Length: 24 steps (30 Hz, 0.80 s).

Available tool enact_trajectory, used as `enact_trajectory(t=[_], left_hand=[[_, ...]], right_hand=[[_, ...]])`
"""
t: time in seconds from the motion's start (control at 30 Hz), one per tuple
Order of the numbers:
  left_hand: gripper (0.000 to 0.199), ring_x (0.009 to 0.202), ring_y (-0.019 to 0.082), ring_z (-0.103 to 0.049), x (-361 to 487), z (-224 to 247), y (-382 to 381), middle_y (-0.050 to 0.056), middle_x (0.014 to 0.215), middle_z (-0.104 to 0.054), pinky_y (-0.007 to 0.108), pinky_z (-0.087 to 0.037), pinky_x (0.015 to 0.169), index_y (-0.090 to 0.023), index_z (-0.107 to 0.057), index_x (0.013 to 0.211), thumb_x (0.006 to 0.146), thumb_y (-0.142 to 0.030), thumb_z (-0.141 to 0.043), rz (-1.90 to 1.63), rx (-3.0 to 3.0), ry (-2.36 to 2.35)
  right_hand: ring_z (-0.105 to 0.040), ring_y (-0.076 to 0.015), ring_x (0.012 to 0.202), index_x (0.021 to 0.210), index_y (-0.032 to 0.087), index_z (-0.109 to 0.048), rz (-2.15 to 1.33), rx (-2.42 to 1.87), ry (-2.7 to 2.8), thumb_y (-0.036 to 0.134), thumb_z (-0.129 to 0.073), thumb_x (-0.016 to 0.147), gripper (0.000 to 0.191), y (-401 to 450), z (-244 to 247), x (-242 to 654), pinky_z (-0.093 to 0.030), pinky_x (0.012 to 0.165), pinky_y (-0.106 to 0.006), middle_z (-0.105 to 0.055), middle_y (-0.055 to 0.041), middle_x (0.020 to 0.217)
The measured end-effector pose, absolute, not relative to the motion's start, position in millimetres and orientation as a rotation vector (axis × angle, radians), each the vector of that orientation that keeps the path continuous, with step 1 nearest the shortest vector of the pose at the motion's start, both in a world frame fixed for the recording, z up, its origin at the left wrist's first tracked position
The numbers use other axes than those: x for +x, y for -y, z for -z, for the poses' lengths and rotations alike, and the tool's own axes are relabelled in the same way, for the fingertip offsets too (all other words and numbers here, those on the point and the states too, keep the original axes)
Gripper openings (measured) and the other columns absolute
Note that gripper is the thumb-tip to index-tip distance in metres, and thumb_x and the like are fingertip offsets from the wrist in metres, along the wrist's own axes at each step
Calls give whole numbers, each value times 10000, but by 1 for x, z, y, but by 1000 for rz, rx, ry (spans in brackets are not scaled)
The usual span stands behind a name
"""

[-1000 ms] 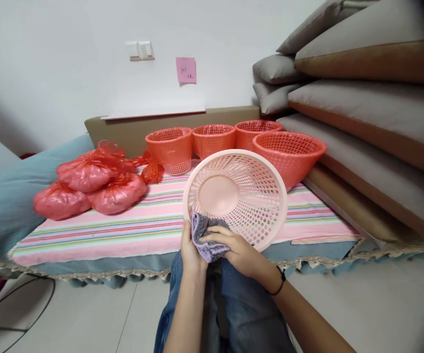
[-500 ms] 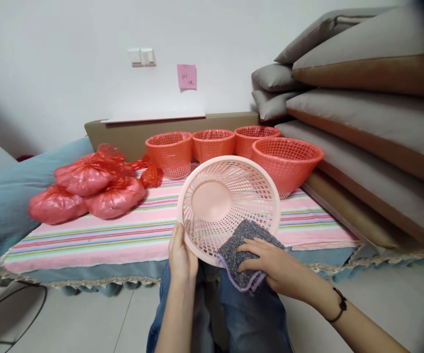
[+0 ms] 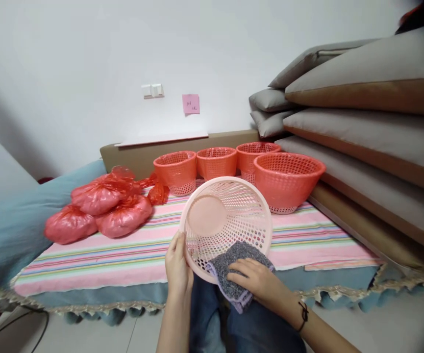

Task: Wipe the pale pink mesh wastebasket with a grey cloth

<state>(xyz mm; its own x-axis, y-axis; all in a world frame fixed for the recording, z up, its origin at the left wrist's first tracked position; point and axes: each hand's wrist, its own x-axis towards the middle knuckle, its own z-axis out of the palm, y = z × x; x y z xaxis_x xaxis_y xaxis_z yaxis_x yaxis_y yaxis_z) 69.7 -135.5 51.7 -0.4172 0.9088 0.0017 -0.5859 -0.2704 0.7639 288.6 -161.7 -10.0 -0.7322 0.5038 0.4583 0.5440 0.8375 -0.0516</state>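
Observation:
A pale pink plastic mesh basket (image 3: 208,215) is tilted toward me above my knees, its round solid base and slotted wall showing. My left hand (image 3: 179,262) grips the rim at the lower left, thumb on the near side. A grey cloth (image 3: 238,260) with a purple edge is draped over the basket's lower right rim. My right hand (image 3: 258,279) presses the cloth against the rim and inner wall, fingers bent over it. Part of the rim is hidden under the cloth.
Red-lined baskets (image 3: 177,169) stand in a row at the back, with a larger one (image 3: 288,179) at right. Filled red plastic bags (image 3: 123,215) are heaped at left on the striped cloth cover (image 3: 105,267). Grey cushions (image 3: 359,130) are stacked at right.
My view has tipped upward, so the scene sits lower. My right hand and the cloth have shifted slightly left along the rim; the left hand keeps its hold on the basket.

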Motion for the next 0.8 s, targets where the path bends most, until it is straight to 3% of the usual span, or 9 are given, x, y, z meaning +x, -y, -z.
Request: enact_trajectory(t=[0.13,0.23,0.3,0.47,0.53,0.63,0.8], left_hand=[[442,1149,200,-649,69,-47,136,85,1252,-680,297,-490,996,-226,-689,1145,732,-303,-826,-1986,639,-1000],[704,1281,207,-576,76,-39,147,86,1451,-550,319,-453,1051,-359,-515,1387,756,-260,-811,-2015,760,-1054],[775,1293,218,-570,81,-32,155,82,1521,-485,345,-444,1070,-407,-449,1446,770,-254,-797,-1983,863,-1084],[309,1365,273,-495,82,-21,164,102,1370,-631,381,-362,1153,-256,-769,1085,776,-258,-768,-1742,1156,-1231],[302,1343,267,-517,79,-18,166,98,1308,-673,388,-347,1166,-257,-778,1075,773,-244,-770,-1695,1194,-1254],[337,1320,258,-546,71,-7,169,91,1325,-669,363,-418,1116,-269,-776,1086,753,-212,-782,-1707,1080,-1258],[368,1346,284,-528,55,24,174,92,1322,-673,392,-520,1012,-283,-756,1127,762,-245,-753,-1749,1021,-1197]], right_hand=[[-672,-211,1050,1223,246,-641,262,-780,2436,36,-502,906,405,158,15,273,-544,926,-373,-713,-79,1187],[-663,-224,1089,1286,231,-623,230,-868,2400,-1,-482,847,517,156,7,261,-543,946,-373,-691,-102,1257],[-655,-233,1113,1322,219,-605,177,-938,2381,-36,-482,786,606,156,0,255,-542,953,-376,-674,-110,1294],[-639,-239,1137,1314,223,-620,114,-994,2313,-60,-465,777,626,161,0,253,-531,977,-389,-675,-106,1290],[-633,-240,1147,1308,230,-627,79,-982,2308,-41,-467,820,581,164,8,253,-530,977,-399,-673,-111,1293],[-609,-237,1202,1319,250,-631,-20,-973,2340,-25,-463,849,570,168,19,254,-502,1028,-412,-653,-100,1339],[-543,-225,1317,1363,304,-615,-331,-1159,2431,-87,-390,759,753,171,37,255,-450,1103,-422,-598,-34,1436]])
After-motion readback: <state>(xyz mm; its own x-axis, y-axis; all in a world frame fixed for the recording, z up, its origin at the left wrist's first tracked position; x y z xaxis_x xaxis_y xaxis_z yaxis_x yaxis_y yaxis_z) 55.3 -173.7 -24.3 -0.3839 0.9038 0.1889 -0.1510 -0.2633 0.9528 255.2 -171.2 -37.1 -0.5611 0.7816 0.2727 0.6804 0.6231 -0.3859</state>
